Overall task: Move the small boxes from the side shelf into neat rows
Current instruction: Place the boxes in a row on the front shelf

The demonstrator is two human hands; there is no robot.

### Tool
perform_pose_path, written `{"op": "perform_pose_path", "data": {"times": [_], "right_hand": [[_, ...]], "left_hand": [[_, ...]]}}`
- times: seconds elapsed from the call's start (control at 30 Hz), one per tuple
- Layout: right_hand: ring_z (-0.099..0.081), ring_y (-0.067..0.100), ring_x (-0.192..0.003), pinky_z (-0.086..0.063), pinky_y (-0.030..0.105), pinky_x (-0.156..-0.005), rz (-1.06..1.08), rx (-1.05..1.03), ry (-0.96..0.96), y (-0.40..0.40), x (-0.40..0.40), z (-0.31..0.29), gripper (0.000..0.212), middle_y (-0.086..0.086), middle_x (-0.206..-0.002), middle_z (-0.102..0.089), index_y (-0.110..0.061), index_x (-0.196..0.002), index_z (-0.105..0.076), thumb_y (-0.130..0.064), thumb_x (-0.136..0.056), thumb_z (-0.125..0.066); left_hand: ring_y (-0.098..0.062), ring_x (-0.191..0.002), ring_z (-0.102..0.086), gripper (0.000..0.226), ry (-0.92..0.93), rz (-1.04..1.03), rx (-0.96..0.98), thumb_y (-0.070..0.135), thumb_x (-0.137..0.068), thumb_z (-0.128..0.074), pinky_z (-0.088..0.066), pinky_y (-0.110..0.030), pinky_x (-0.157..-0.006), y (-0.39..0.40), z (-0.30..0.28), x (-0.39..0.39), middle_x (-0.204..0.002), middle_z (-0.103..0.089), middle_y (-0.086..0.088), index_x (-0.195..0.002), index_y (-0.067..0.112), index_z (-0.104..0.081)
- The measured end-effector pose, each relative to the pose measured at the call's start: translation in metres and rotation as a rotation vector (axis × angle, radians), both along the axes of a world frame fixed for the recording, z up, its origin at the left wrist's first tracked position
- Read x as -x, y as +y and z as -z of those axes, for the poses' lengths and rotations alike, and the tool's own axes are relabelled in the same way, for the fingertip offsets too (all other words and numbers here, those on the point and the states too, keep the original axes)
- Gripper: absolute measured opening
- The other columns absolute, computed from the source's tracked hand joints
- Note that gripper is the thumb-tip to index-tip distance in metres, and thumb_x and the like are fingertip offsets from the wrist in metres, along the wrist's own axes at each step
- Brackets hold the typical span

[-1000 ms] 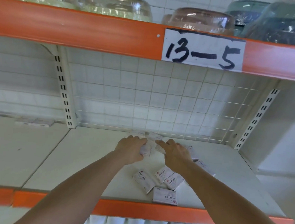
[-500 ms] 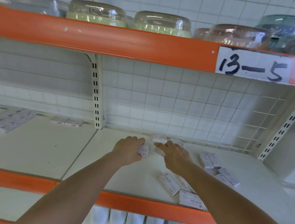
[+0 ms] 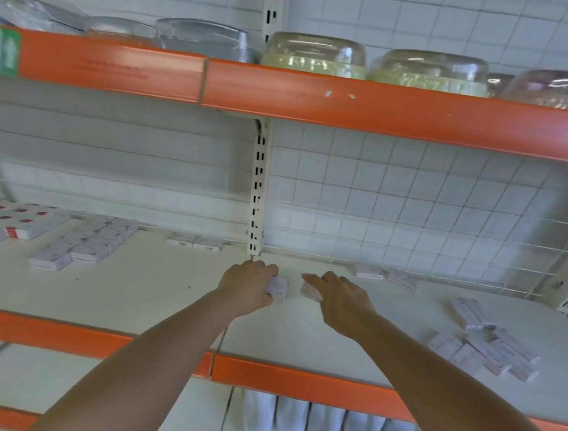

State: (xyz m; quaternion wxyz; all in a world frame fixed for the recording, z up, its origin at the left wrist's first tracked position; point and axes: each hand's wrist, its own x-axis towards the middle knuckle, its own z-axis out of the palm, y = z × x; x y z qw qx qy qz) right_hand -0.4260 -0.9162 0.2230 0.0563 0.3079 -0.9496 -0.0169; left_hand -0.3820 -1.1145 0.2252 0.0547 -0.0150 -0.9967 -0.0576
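Observation:
My left hand (image 3: 248,285) grips a small white box (image 3: 278,287) just above the white shelf (image 3: 300,339), near the upright post. My right hand (image 3: 340,299) holds another small white box (image 3: 309,290) right beside it. Several loose boxes (image 3: 483,346) lie scattered on the right part of the shelf, and two more (image 3: 385,276) rest by the wire back. On the left shelf section, boxes stand in neat rows (image 3: 86,244), with red-marked boxes (image 3: 6,224) further left and a pair of boxes (image 3: 194,241) near the back.
An orange-edged upper shelf (image 3: 319,95) carrying clear domed containers (image 3: 315,56) hangs overhead. A slotted upright post (image 3: 258,186) divides the two sections. White rolled items (image 3: 310,421) sit on the shelf below. A wire grid (image 3: 412,205) backs the right section.
Both hands have carried their boxes leftward along the shelf toward the post. The view has swung left, so the scattered boxes lie far right and the neat rows have come into sight.

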Motion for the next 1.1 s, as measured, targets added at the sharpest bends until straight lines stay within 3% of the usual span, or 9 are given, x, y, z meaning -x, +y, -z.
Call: {"op": "perform_pose_path", "data": {"times": [0.27, 1.1], "right_hand": [[-0.051, 0.022, -0.115, -0.05, 0.035, -0.086, 0.028, 0.036, -0.012, -0.07, -0.028, 0.004, 0.053, 0.002, -0.133, -0.048, -0.018, -0.145, -0.031, -0.014, -0.095, -0.047], [-0.051, 0.023, -0.112, -0.048, 0.034, -0.084, -0.193, -0.03, -0.012, -0.171, -0.009, 0.014, 0.053, 0.002, -0.13, -0.049, -0.019, -0.143, -0.035, -0.012, -0.092, -0.049]], "left_hand": [[-0.024, -0.104, -0.054, 0.029, -0.022, 0.009, 0.049, 0.022, -0.087, -0.051, -0.035, -0.029, -0.073, -0.07, 0.004, -0.026, -0.111, -0.055, -0.003, -0.116, 0.017, -0.054], [-0.025, -0.108, -0.052, 0.034, -0.068, -0.196, 0.004, 0.018, -0.086, -0.049, -0.041, -0.032, -0.082, -0.15, 0.015, -0.038, -0.114, -0.054, -0.003, -0.12, 0.019, -0.051]]}}
